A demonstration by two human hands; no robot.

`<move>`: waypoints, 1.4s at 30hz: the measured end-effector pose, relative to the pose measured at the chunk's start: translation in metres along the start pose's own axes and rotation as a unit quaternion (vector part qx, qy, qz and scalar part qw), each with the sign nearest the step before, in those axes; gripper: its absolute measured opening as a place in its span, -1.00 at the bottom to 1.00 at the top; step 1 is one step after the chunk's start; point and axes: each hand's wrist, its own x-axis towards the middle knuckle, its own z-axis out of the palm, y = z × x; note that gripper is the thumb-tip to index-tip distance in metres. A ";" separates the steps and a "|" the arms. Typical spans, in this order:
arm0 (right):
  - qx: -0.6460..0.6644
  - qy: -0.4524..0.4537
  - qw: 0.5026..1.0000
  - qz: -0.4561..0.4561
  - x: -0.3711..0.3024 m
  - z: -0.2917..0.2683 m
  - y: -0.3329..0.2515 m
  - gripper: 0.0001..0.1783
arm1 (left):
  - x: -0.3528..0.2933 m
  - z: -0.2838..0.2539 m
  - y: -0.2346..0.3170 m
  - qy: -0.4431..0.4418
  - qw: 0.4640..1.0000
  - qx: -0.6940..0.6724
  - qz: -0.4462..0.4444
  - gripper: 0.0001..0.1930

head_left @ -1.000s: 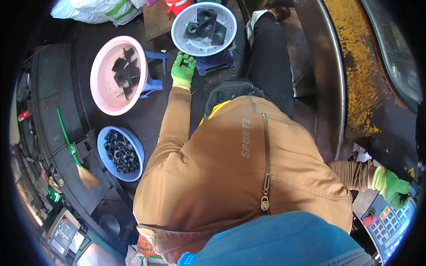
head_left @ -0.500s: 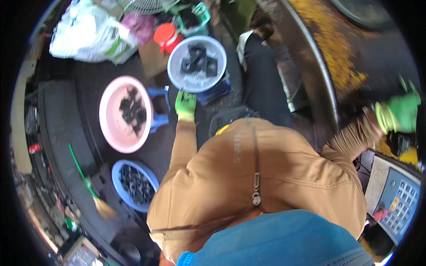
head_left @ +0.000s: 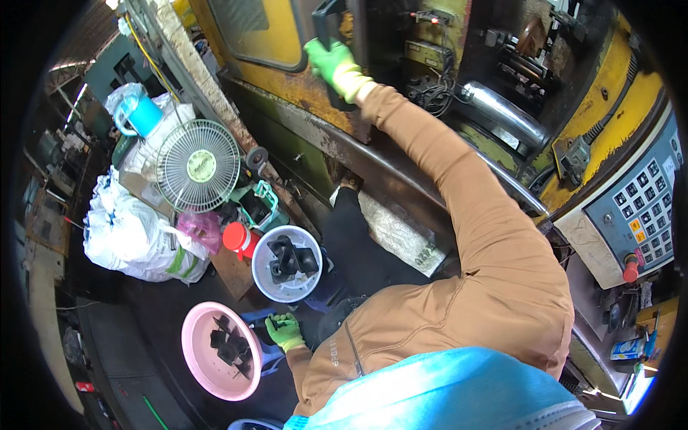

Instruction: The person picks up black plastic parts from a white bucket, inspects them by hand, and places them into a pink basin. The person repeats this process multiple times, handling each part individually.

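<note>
My right hand (head_left: pixel 335 66), in a green glove, reaches far forward with the arm stretched out. Its fingers are closed around the black handle (head_left: pixel 329 27) of a yellow machine door (head_left: pixel 287 89) with a window. Low on the left is my left hand (head_left: pixel 286 331), also green-gloved, its fingers curled in; a dark bit shows at the fingers, too small to name. That hand is between a pink basin (head_left: pixel 190 358) and a pale bucket (head_left: pixel 277 292). Black molded parts (head_left: pixel 232 349) lie in the basin, and similar black parts (head_left: pixel 292 259) fill the bucket.
Right of the door, the machine's opening shows a shiny metal cylinder (head_left: pixel 505 113) and cables. A control panel (head_left: pixel 638 208) with a red knob juts out at right. A fan (head_left: pixel 198 165), white bags (head_left: pixel 132 236) and a red-lidded jug (head_left: pixel 240 239) stand at left.
My right hand has gone from the far right, beside the control panel, forward and left to the door handle. The view has swung up, bringing the door and fan into sight.
</note>
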 end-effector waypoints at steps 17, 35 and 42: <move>-0.145 0.004 0.828 -0.542 0.140 -0.160 -0.198 -0.71 | -0.047 0.153 0.004 0.079 0.979 0.150 0.111 -0.89; -0.746 0.164 0.592 -0.258 0.268 -0.508 0.040 -0.53 | -0.043 0.239 -0.028 0.031 0.980 0.177 0.085 -0.87; -0.462 0.300 0.828 -0.108 0.276 -0.480 0.030 -0.36 | -0.050 0.253 -0.041 0.009 0.978 0.194 0.079 -0.86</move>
